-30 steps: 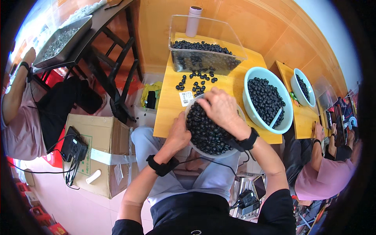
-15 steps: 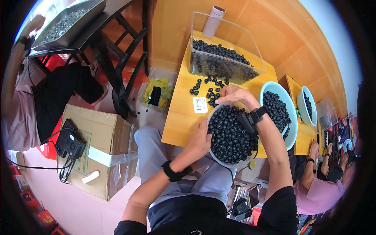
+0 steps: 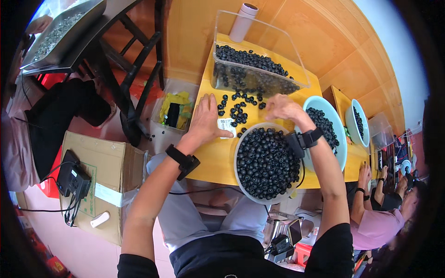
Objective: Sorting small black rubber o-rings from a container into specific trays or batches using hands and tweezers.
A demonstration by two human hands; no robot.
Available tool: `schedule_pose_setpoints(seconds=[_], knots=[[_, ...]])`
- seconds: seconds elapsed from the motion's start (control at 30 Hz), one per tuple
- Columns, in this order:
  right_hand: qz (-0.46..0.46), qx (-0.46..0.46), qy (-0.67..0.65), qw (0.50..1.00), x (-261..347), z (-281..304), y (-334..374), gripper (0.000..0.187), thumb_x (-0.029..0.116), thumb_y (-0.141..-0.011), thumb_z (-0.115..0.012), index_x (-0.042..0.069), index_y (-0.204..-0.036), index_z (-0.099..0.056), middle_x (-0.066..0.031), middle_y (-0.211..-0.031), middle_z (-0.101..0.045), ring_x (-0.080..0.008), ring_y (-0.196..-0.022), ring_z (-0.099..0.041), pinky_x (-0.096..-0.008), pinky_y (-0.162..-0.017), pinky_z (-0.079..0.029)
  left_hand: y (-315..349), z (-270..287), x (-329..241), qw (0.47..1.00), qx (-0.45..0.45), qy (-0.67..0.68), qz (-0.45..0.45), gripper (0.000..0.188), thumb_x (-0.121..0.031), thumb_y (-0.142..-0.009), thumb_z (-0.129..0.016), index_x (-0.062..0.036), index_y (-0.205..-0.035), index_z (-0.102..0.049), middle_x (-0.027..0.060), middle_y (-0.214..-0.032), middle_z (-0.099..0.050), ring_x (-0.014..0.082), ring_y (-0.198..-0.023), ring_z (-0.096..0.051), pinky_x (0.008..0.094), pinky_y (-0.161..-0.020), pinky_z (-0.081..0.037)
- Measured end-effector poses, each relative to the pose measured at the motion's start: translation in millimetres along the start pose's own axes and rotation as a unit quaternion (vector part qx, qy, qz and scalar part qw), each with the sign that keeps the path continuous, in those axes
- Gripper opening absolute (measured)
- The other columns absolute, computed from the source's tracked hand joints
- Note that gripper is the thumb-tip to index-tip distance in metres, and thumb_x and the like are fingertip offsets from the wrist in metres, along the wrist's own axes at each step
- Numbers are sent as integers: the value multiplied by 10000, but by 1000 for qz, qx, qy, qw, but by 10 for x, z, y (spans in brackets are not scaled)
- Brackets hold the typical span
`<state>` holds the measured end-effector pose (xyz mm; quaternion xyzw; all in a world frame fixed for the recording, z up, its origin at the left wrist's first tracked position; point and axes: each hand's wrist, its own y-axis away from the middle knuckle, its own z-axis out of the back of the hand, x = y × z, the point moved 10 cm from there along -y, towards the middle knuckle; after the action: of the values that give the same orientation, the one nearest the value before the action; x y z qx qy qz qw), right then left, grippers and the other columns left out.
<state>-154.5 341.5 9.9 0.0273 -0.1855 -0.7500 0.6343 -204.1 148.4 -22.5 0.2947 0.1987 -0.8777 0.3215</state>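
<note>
My left hand (image 3: 205, 121) lies over the table with fingers spread, its thumb at a white printed label card (image 3: 226, 125). My right hand (image 3: 282, 107) is just behind a pale round bowl (image 3: 259, 199), its fingers bent inward and close to loose black beads (image 3: 238, 114) on the table. Whether a bead is between those fingertips is hidden. The bowl, filled with small round black beads (image 3: 268, 162) with holes, sits at the table's front edge. Beyond the loose beads, a clear plastic bin (image 3: 259, 89) holds many more.
A light-blue basin (image 3: 341, 155) of black beads stands right of the bowl, with another basin (image 3: 364, 134) farther right. Behind the bin is a pink bottle (image 3: 243, 23). A cardboard box (image 3: 109, 157) stands at the left. Co-workers sit on both sides. A black cable (image 3: 208, 189) runs below the bowl.
My left hand has left the bowl's side and moved up and left onto the table by the card, fingers spreading. My right hand has lifted slightly away from the loose beads and the bowl's rim.
</note>
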Motion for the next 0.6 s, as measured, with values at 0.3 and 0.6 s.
schedule_pose_setpoints(seconds=[0.3,0.6], knots=[[-235,252,-155,926,-488,-570,212,313,328,-676,-729,46,-683,-594,-28,-623,-600,-98,-501,-565,-235,-408,-423,-44,-287,-53,997,39,-59,4,1368,-514,-390,-837,21,-1383,-62,362,-1358,-149,479,-1302,-98,512,-1066,-111],[-132,125,-227,957,101,-498,-66,354,264,-625,-743,-23,-794,-624,-95,-688,-640,-169,-529,-609,-262,-489,-498,-31,-277,-92,997,19,-80,0,1389,-519,-385,-832,-14,-1399,-29,341,-1358,-166,475,-1297,-119,524,-1048,-131]])
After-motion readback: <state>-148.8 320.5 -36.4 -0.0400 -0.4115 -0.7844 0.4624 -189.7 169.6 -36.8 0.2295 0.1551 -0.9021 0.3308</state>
